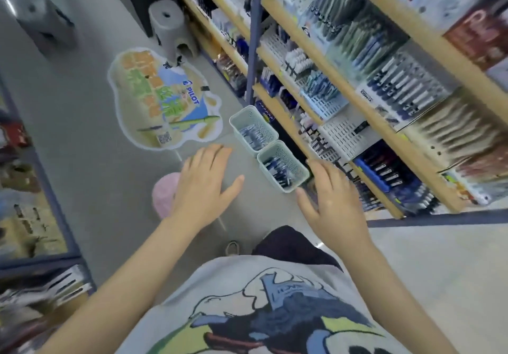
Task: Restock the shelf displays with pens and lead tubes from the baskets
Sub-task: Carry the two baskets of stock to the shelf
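Fingers (pixel 217 153) spread empty above baskets (pixel 270 147) on grey floor (pixel 82 134).

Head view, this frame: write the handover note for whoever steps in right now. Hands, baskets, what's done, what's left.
Left hand: open, empty, spread above the floor.
Right hand: open, empty, beside the near basket.
Near basket and far basket stand side by side on the floor in front of the shelves, both holding dark pens or tubes; blur hides which.
Done: nothing in hand; any restocking so far cannot be told.
Left: pick items from the baskets and fill the shelf displays.
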The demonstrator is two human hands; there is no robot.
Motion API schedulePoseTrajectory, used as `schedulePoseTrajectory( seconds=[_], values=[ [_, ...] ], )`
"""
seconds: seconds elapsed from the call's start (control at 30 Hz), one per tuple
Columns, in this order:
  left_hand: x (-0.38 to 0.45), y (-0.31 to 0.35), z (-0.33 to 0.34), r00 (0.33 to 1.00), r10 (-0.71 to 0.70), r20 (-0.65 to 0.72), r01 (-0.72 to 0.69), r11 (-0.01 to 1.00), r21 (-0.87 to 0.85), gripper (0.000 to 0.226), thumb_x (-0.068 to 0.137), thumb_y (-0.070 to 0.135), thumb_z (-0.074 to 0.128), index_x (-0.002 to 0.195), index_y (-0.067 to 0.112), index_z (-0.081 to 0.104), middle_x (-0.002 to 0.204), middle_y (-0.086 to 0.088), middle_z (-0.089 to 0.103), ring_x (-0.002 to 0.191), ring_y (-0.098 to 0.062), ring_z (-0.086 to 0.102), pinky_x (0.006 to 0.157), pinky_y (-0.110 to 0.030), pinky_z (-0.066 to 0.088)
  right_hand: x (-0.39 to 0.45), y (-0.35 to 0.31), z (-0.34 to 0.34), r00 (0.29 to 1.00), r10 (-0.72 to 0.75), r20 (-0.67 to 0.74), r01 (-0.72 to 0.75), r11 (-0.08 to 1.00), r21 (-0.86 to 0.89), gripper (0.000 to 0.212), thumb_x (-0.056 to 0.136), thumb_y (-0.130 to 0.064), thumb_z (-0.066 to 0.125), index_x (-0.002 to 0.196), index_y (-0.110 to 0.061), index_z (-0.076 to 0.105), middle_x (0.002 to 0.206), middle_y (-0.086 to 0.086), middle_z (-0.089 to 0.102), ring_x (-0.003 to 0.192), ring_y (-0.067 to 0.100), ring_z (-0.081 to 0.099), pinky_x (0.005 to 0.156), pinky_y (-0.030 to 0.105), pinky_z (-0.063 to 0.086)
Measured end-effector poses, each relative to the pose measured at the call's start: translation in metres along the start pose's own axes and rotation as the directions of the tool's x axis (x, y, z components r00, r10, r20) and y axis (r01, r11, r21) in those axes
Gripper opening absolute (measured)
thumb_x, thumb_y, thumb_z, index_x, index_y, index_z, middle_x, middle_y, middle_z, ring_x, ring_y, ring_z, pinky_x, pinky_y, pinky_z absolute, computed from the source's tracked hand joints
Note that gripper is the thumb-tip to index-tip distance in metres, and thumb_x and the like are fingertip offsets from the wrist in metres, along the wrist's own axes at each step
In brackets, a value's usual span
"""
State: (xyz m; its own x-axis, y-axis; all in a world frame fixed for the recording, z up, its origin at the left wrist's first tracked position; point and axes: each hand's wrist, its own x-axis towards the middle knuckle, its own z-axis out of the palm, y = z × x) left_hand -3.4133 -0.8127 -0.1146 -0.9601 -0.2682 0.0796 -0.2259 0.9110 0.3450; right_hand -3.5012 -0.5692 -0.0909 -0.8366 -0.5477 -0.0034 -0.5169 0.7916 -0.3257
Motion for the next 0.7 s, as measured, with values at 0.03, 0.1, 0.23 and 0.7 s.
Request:
schedulePoseTrajectory(
  seconds=[0.03,0.1,0.23,0.7],
  values=[
    [0.026,0.001,0.001,1.0,0.029,-0.007,-0.029,1.0,-0.003,0.062,0.093,0.05,0.042,0.133,0.005,0.056,0.136,-0.014,0.056,0.121,-0.034,0.052,0.095,-0.048,0.043,0.017,0.006,-0.001,0.999,0.031,-0.025,-0.031,1.0,0.0,0.052,0.098,-0.038,0.051,0.142,-0.013,0.045,0.142,0.007,0.049,0.129,0.028,0.047,0.102,0.048,0.043],
    [0.076,0.004,0.005,0.997,0.076,0.003,-0.076,0.997,-0.007,0.062,0.094,0.05,0.041,0.136,0.006,0.054,0.138,-0.013,0.055,0.123,-0.033,0.051,0.096,-0.047,0.042,0.053,0.017,-0.002,0.996,0.073,-0.047,-0.072,0.997,0.011,0.052,0.097,-0.041,0.045,0.142,-0.014,0.045,0.143,0.008,0.048,0.129,0.029,0.047,0.103,0.05,0.041],
    [0.166,0.013,0.013,0.981,0.191,-0.025,-0.191,0.982,-0.004,0.057,0.097,0.048,0.042,0.135,0.007,0.054,0.135,-0.013,0.056,0.122,-0.032,0.05,0.097,-0.045,0.039,0.126,0.05,-0.001,0.993,0.105,-0.05,-0.102,0.994,0.044,0.058,0.097,-0.046,0.035,0.144,-0.013,0.043,0.144,0.008,0.048,0.129,0.029,0.049,0.101,0.05,0.044],
    [0.391,-0.013,0.061,0.815,0.56,0.149,-0.577,0.809,0.114,0.057,0.1,0.052,0.039,0.123,0.005,0.062,0.125,-0.014,0.063,0.111,-0.034,0.061,0.09,-0.045,0.041,0.276,0.081,0.038,0.895,0.401,-0.194,-0.377,0.914,0.147,0.048,0.096,-0.043,0.04,0.133,-0.015,0.051,0.132,0.01,0.058,0.117,0.033,0.058,0.094,0.049,0.049]
  ],
)
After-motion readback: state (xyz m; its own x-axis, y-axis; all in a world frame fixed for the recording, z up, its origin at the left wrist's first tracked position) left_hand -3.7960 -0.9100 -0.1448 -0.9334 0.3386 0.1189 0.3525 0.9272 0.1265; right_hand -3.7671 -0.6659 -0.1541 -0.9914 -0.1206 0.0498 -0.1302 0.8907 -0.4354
